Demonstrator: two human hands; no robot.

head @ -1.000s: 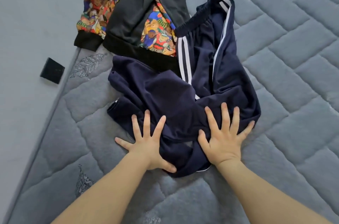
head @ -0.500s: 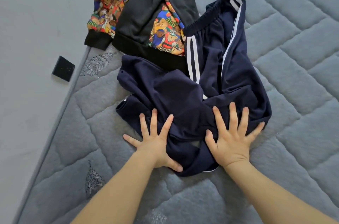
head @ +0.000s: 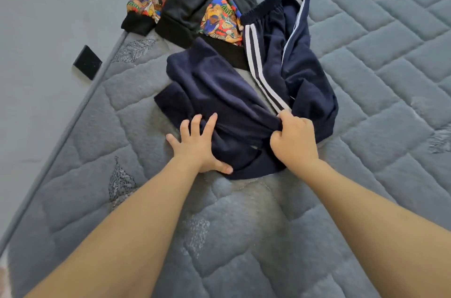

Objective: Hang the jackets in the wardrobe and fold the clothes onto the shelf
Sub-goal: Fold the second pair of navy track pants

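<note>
Navy track trousers (head: pixel 288 63) with white side stripes lie crumpled on a grey quilted mattress (head: pixel 366 78). Their waistband points away from me, and the legs are bunched up near my hands. My right hand (head: pixel 294 140) grips a fold of the navy fabric, fingers curled around it. My left hand (head: pixel 199 147) lies flat with spread fingers on the near left part of the trousers, thumb pressing the hem. Behind the trousers, a black jacket (head: pixel 195 7) with a colourful printed lining lies partly under them.
The mattress edge runs diagonally on the left, with grey floor (head: pixel 36 53) beyond it. A small black square object (head: pixel 87 62) lies on the floor near that edge. Bare mattress stretches to the right and in front of me.
My right hand went from flat with spread fingers to gripping a bunch of the navy fabric, pulling it toward me. The left hand stayed flat on the cloth. The camera view shifted slightly.
</note>
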